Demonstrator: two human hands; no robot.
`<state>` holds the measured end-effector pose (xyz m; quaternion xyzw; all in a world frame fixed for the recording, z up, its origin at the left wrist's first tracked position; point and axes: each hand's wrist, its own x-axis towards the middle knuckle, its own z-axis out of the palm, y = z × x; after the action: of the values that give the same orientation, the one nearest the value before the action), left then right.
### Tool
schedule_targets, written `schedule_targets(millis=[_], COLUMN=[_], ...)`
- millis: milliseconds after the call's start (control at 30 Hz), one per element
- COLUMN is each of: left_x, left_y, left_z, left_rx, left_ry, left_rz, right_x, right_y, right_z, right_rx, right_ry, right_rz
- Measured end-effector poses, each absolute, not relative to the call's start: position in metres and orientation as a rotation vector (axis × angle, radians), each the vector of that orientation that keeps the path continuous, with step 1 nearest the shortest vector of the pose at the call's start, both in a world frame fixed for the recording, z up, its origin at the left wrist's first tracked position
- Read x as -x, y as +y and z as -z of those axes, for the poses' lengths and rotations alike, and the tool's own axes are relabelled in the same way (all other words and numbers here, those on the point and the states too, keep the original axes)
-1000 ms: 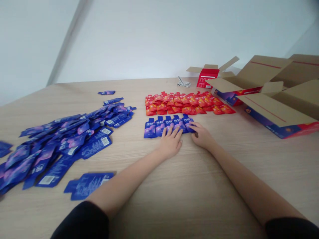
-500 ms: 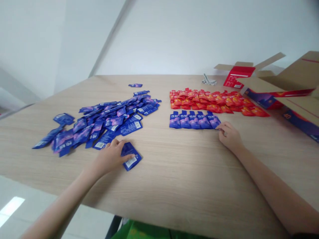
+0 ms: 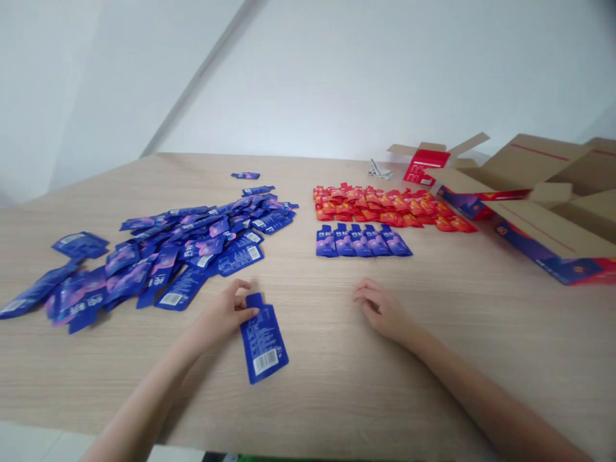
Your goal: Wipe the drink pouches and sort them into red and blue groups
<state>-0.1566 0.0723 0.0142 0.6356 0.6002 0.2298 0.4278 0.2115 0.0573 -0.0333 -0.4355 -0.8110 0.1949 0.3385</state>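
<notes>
Near the table's front, my left hand pinches the upper edge of a blue sachet, its barcode side facing up. My right hand rests over the wood with its fingers curled together and nothing seen in them. Beyond it, several blue sachets lie front side up in an overlapping row. A loose heap of blue sachets spreads across the left, some face up and some showing barcodes. Behind the blue row are layered rows of red-orange sachets.
Opened cardboard boxes with raised flaps stand on the right. A small red box and a crumpled white paper lie at the back. One blue sachet is apart at the rear of the table.
My right hand has left the end of the blue row and moved left and nearer. The sachet at my left hand has been turned and drawn toward me. The view has shifted.
</notes>
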Motion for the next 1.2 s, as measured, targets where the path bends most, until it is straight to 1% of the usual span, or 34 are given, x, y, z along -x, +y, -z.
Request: schedule_targets(millis=[100, 200, 300, 367, 400, 467, 600, 700, 767, 900, 967, 1000, 1067, 1200], left_x=[0.153, 0.139, 0.115, 0.094, 0.083, 0.059, 0.01, -0.025, -0.048, -0.098, -0.126, -0.138, -0.16, -0.177], left_y=[0.069, 0.067, 0.069, 0.072, 0.074, 0.079, 0.09, 0.107, 0.123, 0.158, 0.174, 0.182, 0.194, 0.204], left_z=[-0.015, -0.015, -0.018, -0.024, -0.027, -0.033, -0.035, -0.03, -0.025, -0.016, -0.008, -0.003, 0.009, 0.033], left_rx=[-1.675, -1.652, -1.493, -1.386, -1.34, -1.272, -1.288, -1.676, -1.972, -2.278, -2.426, -2.49, -2.588, -2.708], left_ry=[1.407, 1.242, 1.115, 1.098, 1.09, 1.058, 0.928, 0.925, 0.957, 0.924, 0.88, 0.868, 0.88, 0.959], left_rz=[-0.402, -0.366, -0.522, -0.702, -0.785, -0.899, -0.925, -0.91, -0.927, -0.887, -0.826, -0.793, -0.732, -0.608], right_x=[-0.183, -0.165, -0.159, -0.161, -0.164, -0.171, -0.201, -0.243, -0.279, -0.351, -0.375, -0.383, -0.391, -0.392], right_y=[0.042, 0.03, 0.022, 0.02, 0.021, 0.023, 0.031, 0.038, 0.045, 0.074, 0.094, 0.105, 0.124, 0.146], right_z=[0.029, 0.024, 0.015, 0.005, 0.001, -0.008, -0.015, -0.015, -0.015, -0.014, -0.007, -0.002, 0.011, 0.035], right_rx=[1.071, 1.096, 1.132, 1.018, 0.949, 0.89, 1.037, 1.189, 1.333, 1.749, 1.875, 1.892, 1.846, 1.774], right_ry=[-2.112, -2.059, -1.88, -1.712, -1.619, -1.433, -1.18, -1.125, -1.146, -1.252, -1.323, -1.389, -1.597, -1.928], right_rz=[-0.719, -0.88, -1.17, -1.417, -1.499, -1.537, -1.418, -1.298, -1.063, -0.178, 0.18, 0.291, 0.402, 0.453])
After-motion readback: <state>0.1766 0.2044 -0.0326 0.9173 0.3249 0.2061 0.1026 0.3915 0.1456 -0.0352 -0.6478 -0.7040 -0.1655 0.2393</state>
